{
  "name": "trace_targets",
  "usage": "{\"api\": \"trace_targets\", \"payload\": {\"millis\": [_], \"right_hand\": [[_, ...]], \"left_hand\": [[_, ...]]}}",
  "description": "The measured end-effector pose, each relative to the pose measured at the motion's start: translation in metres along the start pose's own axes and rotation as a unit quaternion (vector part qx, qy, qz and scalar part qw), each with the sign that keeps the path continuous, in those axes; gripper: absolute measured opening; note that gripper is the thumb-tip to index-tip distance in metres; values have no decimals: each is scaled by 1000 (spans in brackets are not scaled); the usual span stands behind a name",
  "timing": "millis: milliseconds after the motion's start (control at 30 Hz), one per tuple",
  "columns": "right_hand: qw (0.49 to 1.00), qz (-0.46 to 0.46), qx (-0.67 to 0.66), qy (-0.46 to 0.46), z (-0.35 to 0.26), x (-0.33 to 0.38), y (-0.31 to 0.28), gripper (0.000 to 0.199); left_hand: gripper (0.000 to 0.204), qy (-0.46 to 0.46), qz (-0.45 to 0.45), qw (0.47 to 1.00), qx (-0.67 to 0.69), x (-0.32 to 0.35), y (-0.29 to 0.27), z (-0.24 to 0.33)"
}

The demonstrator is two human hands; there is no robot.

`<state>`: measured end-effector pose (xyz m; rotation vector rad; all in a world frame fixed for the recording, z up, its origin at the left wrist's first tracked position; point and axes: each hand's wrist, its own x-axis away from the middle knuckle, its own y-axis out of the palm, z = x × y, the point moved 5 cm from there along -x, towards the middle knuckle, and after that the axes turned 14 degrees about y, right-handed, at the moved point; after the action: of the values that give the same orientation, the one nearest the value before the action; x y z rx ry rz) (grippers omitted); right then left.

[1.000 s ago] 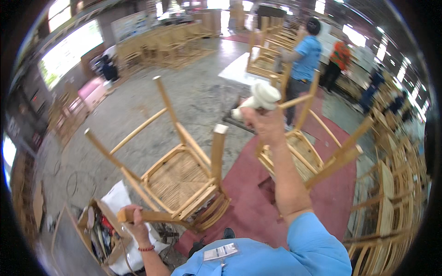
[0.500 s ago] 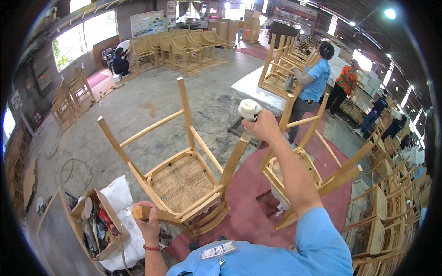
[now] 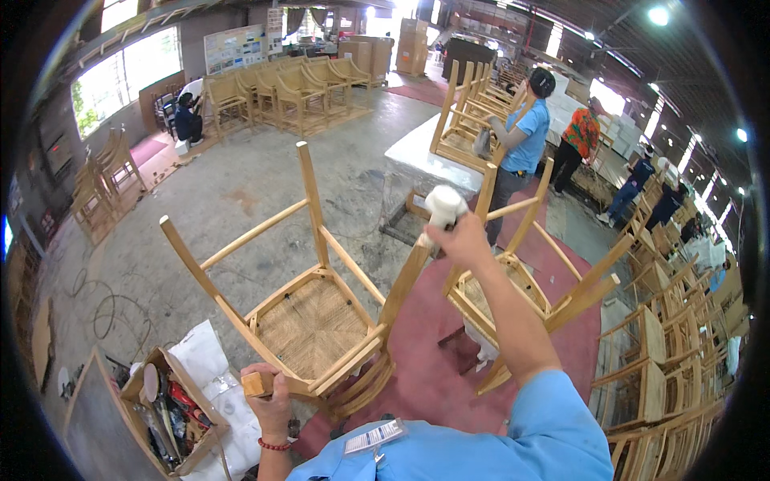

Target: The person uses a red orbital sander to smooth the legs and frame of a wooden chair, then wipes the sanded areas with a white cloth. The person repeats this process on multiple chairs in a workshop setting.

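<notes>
An upside-down wooden chair (image 3: 353,353) with a woven seat (image 3: 309,325) stands in front of me, legs pointing up. Near me, my left hand (image 3: 273,402) is wrapped round the end of its near left leg (image 3: 257,385). My right hand (image 3: 463,239) is closed on what looks like a mallet with a thick white head (image 3: 445,204); its handle is mostly hidden by my fingers. The white head is up beside the top of the near right leg (image 3: 413,268); I cannot tell whether they touch.
A second upturned chair (image 3: 513,284) stands close on the right, over red matting (image 3: 425,385). An open box of tools (image 3: 172,413) lies at the lower left beside white wrapping (image 3: 212,361). A co-worker in blue (image 3: 521,136) handles chairs beyond. More chairs (image 3: 666,361) line the right side.
My right hand has come down slightly and the white head has tilted, closer to the near right leg. My left hand keeps its hold. The whole view has shifted a little.
</notes>
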<state>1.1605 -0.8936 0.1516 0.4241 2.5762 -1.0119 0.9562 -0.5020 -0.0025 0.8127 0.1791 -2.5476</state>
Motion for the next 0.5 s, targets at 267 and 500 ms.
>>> {"api": "trace_targets", "payload": {"millis": [267,500], "right_hand": [[998,-14,44,32,-8,-10,12,45],[978,13,-210,13,-66,6,43,37]], "left_hand": [[27,36,-40,998,32,-2,-1,-8],[31,23,-99,988,116,-7,-7,-14]]}}
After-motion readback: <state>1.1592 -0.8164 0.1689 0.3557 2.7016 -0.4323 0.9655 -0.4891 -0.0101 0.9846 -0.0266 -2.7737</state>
